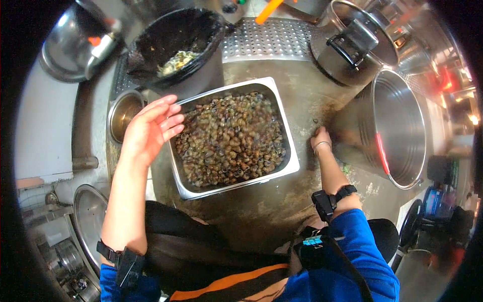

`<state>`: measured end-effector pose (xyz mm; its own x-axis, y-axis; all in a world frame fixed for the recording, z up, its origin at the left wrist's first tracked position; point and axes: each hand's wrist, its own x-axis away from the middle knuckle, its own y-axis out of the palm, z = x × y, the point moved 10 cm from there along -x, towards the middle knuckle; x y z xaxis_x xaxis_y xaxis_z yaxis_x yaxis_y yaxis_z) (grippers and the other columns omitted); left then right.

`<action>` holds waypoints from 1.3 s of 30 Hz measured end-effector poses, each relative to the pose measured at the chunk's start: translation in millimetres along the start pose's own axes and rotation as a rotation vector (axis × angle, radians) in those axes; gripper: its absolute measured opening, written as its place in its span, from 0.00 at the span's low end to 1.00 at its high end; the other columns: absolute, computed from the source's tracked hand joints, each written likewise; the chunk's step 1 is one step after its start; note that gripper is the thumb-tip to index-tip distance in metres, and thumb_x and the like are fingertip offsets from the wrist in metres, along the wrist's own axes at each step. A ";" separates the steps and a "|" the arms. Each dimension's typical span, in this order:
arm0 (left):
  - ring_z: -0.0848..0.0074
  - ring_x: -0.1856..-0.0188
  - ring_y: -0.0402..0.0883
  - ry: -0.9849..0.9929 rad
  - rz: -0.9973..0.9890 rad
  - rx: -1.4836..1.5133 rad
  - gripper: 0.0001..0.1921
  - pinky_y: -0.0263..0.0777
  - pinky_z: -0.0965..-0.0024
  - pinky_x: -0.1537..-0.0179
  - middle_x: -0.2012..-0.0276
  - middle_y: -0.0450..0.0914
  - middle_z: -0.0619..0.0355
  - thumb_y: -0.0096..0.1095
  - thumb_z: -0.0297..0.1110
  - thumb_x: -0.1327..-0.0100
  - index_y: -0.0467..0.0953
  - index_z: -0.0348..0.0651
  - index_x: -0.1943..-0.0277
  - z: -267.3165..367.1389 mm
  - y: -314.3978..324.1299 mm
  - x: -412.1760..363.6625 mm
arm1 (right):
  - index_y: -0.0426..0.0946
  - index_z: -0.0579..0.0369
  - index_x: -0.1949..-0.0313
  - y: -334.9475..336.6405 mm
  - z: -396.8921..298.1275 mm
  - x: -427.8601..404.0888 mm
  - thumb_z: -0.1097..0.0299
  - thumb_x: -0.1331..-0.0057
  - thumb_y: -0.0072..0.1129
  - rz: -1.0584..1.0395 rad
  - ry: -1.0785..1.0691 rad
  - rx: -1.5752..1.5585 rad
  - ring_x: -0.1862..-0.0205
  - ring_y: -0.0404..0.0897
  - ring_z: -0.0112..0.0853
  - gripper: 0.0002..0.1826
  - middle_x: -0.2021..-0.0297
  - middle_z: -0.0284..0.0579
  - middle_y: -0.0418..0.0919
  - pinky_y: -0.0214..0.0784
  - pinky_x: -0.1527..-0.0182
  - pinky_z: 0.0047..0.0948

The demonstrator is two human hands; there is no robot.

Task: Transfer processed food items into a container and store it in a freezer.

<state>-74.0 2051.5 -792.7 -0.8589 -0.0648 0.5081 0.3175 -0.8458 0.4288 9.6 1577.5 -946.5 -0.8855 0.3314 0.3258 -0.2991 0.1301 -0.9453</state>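
A deep rectangular steel pan (291,166) stands on the brown floor before me, filled with small dark snails (230,139) in their shells. My left hand (156,119) is raised at the pan's left rim, palm turned inward, fingers spread and holding nothing. My right hand (321,136) reaches low to the right of the pan, close to the floor. Just beyond its fingers lies one small dark piece (315,121), perhaps a snail. The fingertips are turned away from view, so whether they pinch anything is unclear.
Right of my right hand stands a tall steel bucket (400,124) with a red handle grip. A large steel pot (351,56) sits behind it. A black-lined bin (211,64) holding scraps stands behind the pan. A small steel bowl (126,113) sits left, beside my forearm.
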 end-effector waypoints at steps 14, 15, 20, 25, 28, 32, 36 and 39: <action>0.72 0.69 0.74 0.355 -0.183 -1.171 0.10 0.68 0.73 0.65 0.72 0.75 0.55 0.50 0.26 0.48 0.70 0.38 0.61 -53.1 53.0 14.0 | 0.67 0.56 0.73 -36.8 -60.9 -41.7 0.70 0.54 0.50 0.305 -0.327 -0.230 0.71 0.70 0.42 0.08 0.76 0.50 0.70 0.63 0.65 0.33; 0.66 0.62 0.72 0.712 -0.223 -1.347 0.12 0.65 0.68 0.58 0.67 0.74 0.54 0.49 0.26 0.49 0.69 0.40 0.59 -50.8 75.8 25.3 | 0.66 0.57 0.74 -51.0 -61.6 -37.9 0.70 0.54 0.50 0.346 -0.320 -0.276 0.73 0.70 0.42 0.07 0.78 0.50 0.70 0.63 0.67 0.33; 0.66 0.40 0.48 1.157 -0.811 -1.683 0.24 0.31 0.47 0.44 0.45 0.56 0.58 0.42 0.48 0.45 0.54 0.58 0.44 -141.5 139.2 37.1 | 0.62 0.57 0.74 -122.2 -160.2 29.4 0.72 0.54 0.45 0.341 -0.775 -0.446 0.70 0.67 0.45 0.06 0.74 0.51 0.66 0.61 0.67 0.35; 0.65 0.39 0.44 1.127 -0.756 -1.755 0.25 0.29 0.45 0.44 0.42 0.51 0.61 0.42 0.51 0.46 0.52 0.64 0.44 -142.6 120.2 19.2 | 0.62 0.56 0.74 -129.1 -234.2 151.4 0.77 0.58 0.44 0.182 -1.190 -0.349 0.68 0.68 0.44 0.08 0.72 0.48 0.65 0.62 0.65 0.35; 0.65 0.38 0.39 1.099 -0.668 -1.817 0.27 0.30 0.46 0.44 0.41 0.46 0.61 0.43 0.54 0.48 0.52 0.63 0.43 -119.8 98.2 4.2 | 0.65 0.56 0.73 -115.6 -246.1 207.0 0.79 0.61 0.45 0.161 -1.443 -0.381 0.62 0.67 0.42 0.11 0.67 0.47 0.67 0.62 0.59 0.34; 0.58 0.39 0.39 0.876 -0.520 -1.835 0.31 0.35 0.53 0.42 0.41 0.47 0.53 0.49 0.51 0.49 0.51 0.57 0.43 -94.7 28.1 -10.4 | 0.68 0.55 0.68 -83.0 -265.0 249.5 0.74 0.60 0.52 0.094 -1.578 -0.334 0.57 0.65 0.41 0.15 0.62 0.46 0.66 0.57 0.55 0.36; 0.53 0.40 0.41 0.795 -0.511 -1.829 0.32 0.38 0.55 0.43 0.42 0.43 0.46 0.52 0.47 0.49 0.49 0.53 0.42 -95.7 2.1 -7.6 | 0.66 0.48 0.57 -35.2 -291.2 275.4 0.59 0.54 0.54 0.057 -1.686 -0.039 0.46 0.55 0.38 0.23 0.53 0.41 0.62 0.42 0.46 0.47; 0.53 0.41 0.43 0.748 -0.448 -1.767 0.32 0.39 0.57 0.42 0.42 0.44 0.46 0.53 0.43 0.50 0.49 0.49 0.42 -93.0 -1.3 -8.3 | 0.63 0.41 0.52 -22.0 -312.0 267.7 0.53 0.51 0.51 0.136 -1.696 0.133 0.44 0.52 0.36 0.25 0.50 0.37 0.60 0.36 0.45 0.52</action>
<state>-104.7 2003.9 -866.9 -0.8686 0.4948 0.0280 -0.2141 -0.3238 -0.9216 -109.9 1954.9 -833.5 -0.2360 -0.9705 -0.0488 -0.1428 0.0843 -0.9862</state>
